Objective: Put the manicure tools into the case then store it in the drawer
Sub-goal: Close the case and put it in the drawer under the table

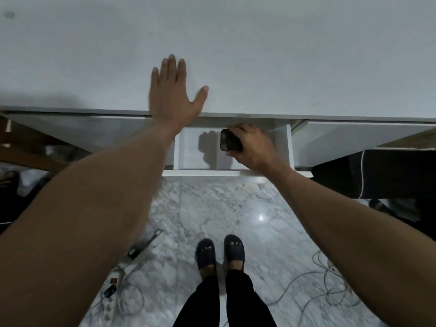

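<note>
Left hand: the left hand lies flat on the white counter at its front edge, fingers straight and spread, thumb out to the side, holding nothing.
Right hand: the right hand reaches down into the open drawer, fingers curled around the dark case.
Case: dark, rounded at its corners, closed as far as can be seen; it sits in the grip above the right half of the drawer, near the back; whether it touches the drawer floor cannot be told.
Drawer: white, pulled out from under the front edge of the counter, between 2 closed white fronts; a shadow of the hand falls on its floor.
Floor: grey marble tile; 2 feet in dark slippers stand below the drawer; a power strip and loose cables lie to either side.
</note>
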`<state>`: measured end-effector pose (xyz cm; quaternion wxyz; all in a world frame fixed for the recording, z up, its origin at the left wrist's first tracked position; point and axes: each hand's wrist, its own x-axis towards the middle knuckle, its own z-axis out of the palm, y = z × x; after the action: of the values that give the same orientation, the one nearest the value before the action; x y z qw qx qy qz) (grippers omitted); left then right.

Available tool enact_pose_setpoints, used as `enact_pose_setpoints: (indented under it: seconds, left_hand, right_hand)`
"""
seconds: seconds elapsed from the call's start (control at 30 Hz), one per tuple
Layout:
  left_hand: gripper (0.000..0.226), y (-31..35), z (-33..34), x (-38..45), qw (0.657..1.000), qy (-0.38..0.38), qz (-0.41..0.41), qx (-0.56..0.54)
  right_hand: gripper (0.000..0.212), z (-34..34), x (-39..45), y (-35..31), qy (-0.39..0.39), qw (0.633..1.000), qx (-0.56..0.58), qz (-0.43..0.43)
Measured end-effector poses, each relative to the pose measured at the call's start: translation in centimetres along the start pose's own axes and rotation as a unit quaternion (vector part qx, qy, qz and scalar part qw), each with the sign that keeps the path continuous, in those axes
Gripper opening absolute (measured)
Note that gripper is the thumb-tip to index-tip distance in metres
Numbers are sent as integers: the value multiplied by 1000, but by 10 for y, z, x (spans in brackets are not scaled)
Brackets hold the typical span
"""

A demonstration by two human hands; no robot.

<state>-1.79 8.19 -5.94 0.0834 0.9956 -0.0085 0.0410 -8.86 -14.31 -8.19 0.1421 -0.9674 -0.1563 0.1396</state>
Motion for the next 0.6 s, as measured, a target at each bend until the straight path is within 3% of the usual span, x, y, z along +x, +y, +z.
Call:
enact_pose_setpoints:
  seconds: [0.33,0.6]
  left_hand:
    - [87,-1,4,1,999,19,-13,31]
    - [87,-2,7,2,999,22,-17,39]
  right_hand:
    - [66,53,52,19,-53,998,6,25]
    - [74,68,61,25,-111,993,7,47]
